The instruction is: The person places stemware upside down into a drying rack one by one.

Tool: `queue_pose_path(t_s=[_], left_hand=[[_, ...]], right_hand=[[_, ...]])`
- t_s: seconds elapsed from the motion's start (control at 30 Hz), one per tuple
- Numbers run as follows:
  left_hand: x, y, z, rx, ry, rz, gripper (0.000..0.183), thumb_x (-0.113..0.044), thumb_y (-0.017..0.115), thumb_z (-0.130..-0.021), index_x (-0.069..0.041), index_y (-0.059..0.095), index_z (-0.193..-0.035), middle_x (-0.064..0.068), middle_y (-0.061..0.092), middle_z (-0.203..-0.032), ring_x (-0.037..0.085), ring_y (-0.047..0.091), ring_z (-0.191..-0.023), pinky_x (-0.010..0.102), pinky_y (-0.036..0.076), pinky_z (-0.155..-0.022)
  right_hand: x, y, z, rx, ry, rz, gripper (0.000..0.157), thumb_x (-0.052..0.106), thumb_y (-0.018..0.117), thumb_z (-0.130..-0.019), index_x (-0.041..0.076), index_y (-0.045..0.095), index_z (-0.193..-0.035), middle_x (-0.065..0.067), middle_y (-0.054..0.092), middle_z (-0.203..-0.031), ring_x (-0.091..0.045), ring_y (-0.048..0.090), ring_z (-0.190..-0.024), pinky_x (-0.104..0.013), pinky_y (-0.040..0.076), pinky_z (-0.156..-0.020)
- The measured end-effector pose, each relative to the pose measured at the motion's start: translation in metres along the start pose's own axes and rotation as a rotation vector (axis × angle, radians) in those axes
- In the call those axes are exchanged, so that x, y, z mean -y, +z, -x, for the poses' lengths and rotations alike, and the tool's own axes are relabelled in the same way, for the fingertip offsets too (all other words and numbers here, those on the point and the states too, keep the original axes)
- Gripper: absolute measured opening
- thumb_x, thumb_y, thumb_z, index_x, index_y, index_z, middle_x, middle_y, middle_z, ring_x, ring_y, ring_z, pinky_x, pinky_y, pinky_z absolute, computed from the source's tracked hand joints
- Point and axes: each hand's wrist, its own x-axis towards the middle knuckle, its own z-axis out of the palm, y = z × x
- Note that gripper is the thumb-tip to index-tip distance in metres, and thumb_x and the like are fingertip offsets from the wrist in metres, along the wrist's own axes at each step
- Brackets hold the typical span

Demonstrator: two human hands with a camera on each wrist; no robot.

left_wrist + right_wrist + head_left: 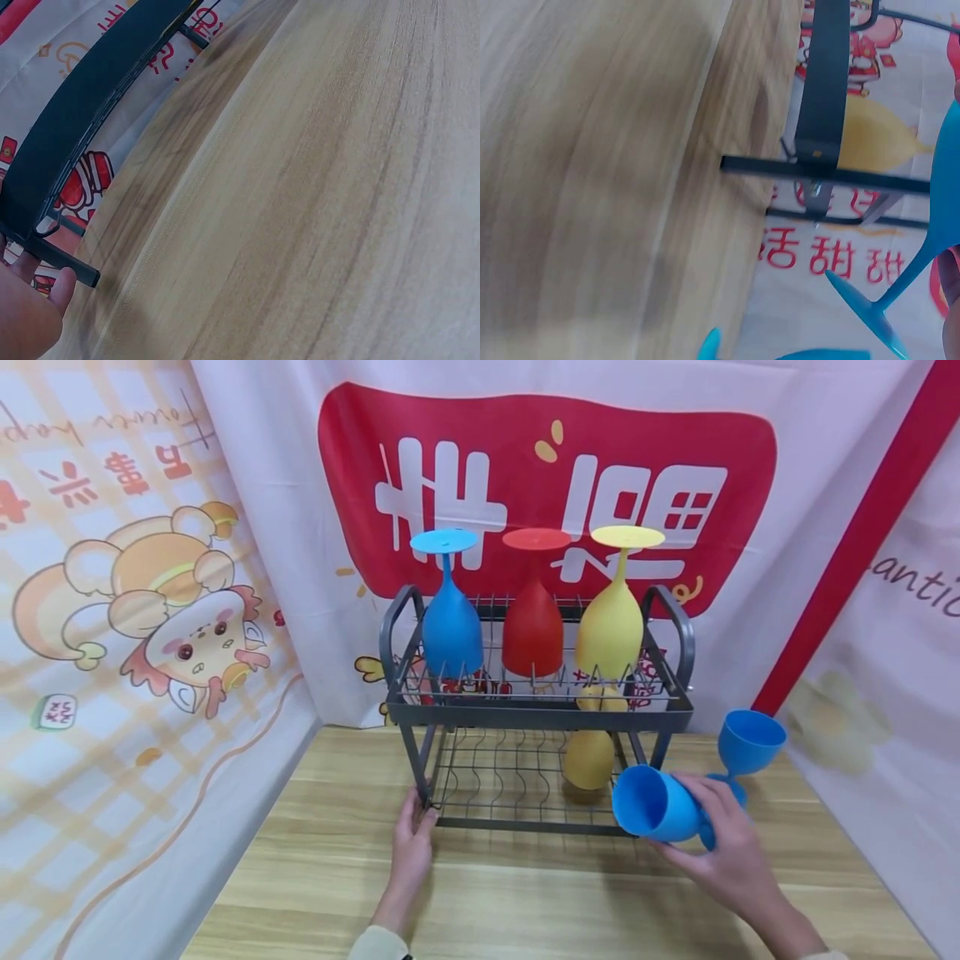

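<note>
My right hand (723,852) grips a blue plastic goblet (678,814) around its bowl, in front of the rack's right leg. The goblet is tipped on its side, its mouth facing left; its stem and foot show in the right wrist view (900,289). With my left hand (411,843) I hold the lower left leg of a dark two-tier dish rack (540,718), thumb and fingers around its foot (71,262). One yellow goblet (588,760) hangs upside down in the lower tier, toward the right.
Upside down on the upper tier stand a blue goblet (452,635), a red goblet (532,635) and a yellow goblet (611,627). Another blue goblet (752,739) stands upright on the wooden table (540,902), right of the rack. Printed cloth (300,568) hangs behind and at both sides.
</note>
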Motion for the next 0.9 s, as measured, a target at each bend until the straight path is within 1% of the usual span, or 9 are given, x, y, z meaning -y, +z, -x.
queue_pose_path(t_s=[0.07, 0.17, 0.27, 0.4, 0.47, 0.57, 0.63, 0.77, 0.9], left_hand=[[0.0, 0.0, 0.0, -0.003, 0.005, 0.002, 0.059, -0.01, 0.049, -0.109, -0.016, 0.035, -0.165, 0.021, 0.033, -0.171, 0.044, 0.031, -0.159, 0.065, 0.023, -0.13], [-0.001, -0.001, 0.001, -0.004, 0.01, 0.007, 0.059, -0.009, 0.049, -0.109, -0.015, 0.034, -0.166, 0.021, 0.033, -0.172, 0.044, 0.031, -0.16, 0.064, 0.023, -0.13], [-0.001, -0.001, 0.001, -0.008, 0.008, 0.009, 0.059, -0.01, 0.05, -0.109, -0.015, 0.033, -0.166, 0.021, 0.033, -0.172, 0.044, 0.031, -0.16, 0.063, 0.024, -0.13], [-0.004, 0.0, 0.003, -0.013, -0.008, -0.01, 0.06, -0.011, 0.05, -0.109, -0.015, 0.032, -0.167, 0.02, 0.034, -0.171, 0.044, 0.031, -0.159, 0.063, 0.026, -0.13], [-0.004, 0.001, 0.003, -0.013, -0.015, -0.024, 0.061, -0.012, 0.05, -0.109, -0.015, 0.03, -0.167, 0.021, 0.033, -0.171, 0.045, 0.031, -0.159, 0.064, 0.026, -0.129], [-0.004, 0.001, 0.003, -0.019, -0.026, -0.038, 0.063, -0.012, 0.05, -0.109, -0.012, 0.027, -0.168, 0.021, 0.033, -0.171, 0.045, 0.03, -0.159, 0.064, 0.026, -0.129], [-0.003, 0.001, 0.004, -0.037, -0.027, -0.051, 0.063, -0.012, 0.052, -0.109, -0.011, 0.028, -0.167, 0.022, 0.036, -0.17, 0.046, 0.032, -0.158, 0.065, 0.027, -0.128], [-0.006, -0.001, 0.008, -0.116, -0.021, -0.108, 0.061, -0.015, 0.059, -0.107, -0.014, 0.037, -0.164, 0.021, 0.048, -0.163, 0.046, 0.048, -0.149, 0.063, 0.041, -0.122], [-0.012, -0.003, 0.015, -0.259, 0.037, -0.165, 0.052, -0.02, 0.067, -0.103, -0.018, 0.052, -0.153, 0.013, 0.062, -0.149, 0.035, 0.064, -0.127, 0.046, 0.058, -0.104]], right_hand=[[0.006, 0.003, -0.002, 0.012, -0.036, 0.017, 0.111, 0.015, 0.108, -0.051, 0.016, 0.058, -0.15, -0.014, 0.062, -0.14, -0.034, 0.06, -0.124, -0.031, 0.054, -0.102], [0.014, 0.006, -0.005, 0.034, -0.089, 0.027, 0.113, 0.017, 0.108, -0.051, 0.017, 0.057, -0.151, -0.014, 0.063, -0.14, -0.035, 0.06, -0.124, -0.057, 0.062, -0.093], [0.021, 0.009, -0.008, 0.068, -0.134, 0.025, 0.106, 0.033, 0.106, -0.059, 0.018, 0.057, -0.153, -0.013, 0.062, -0.141, -0.036, 0.058, -0.126, -0.067, 0.06, -0.089], [0.028, 0.013, -0.011, 0.102, -0.197, 0.037, 0.093, 0.073, 0.072, -0.079, 0.018, 0.056, -0.153, -0.014, 0.062, -0.144, -0.038, 0.059, -0.126, -0.066, 0.061, -0.089], [0.03, 0.016, -0.012, 0.113, -0.222, 0.048, 0.094, 0.082, 0.05, -0.084, 0.019, 0.056, -0.153, -0.014, 0.061, -0.144, -0.039, 0.059, -0.126, -0.065, 0.061, -0.091], [0.034, 0.02, -0.013, 0.136, -0.249, 0.066, 0.095, 0.085, 0.043, -0.085, 0.02, 0.055, -0.154, -0.013, 0.06, -0.145, -0.039, 0.058, -0.127, -0.064, 0.059, -0.093], [0.036, 0.024, -0.013, 0.153, -0.26, 0.075, 0.094, 0.081, 0.048, -0.084, 0.021, 0.053, -0.155, -0.013, 0.06, -0.145, -0.038, 0.058, -0.128, -0.064, 0.058, -0.095], [0.042, 0.03, -0.015, 0.17, -0.272, 0.093, 0.102, 0.061, 0.089, -0.071, 0.023, 0.051, -0.157, -0.012, 0.06, -0.145, -0.038, 0.058, -0.127, -0.063, 0.058, -0.097], [0.048, 0.034, -0.018, 0.18, -0.29, 0.109, 0.115, 0.035, 0.107, -0.057, 0.023, 0.051, -0.156, -0.011, 0.061, -0.144, -0.038, 0.06, -0.126, -0.064, 0.057, -0.098]])
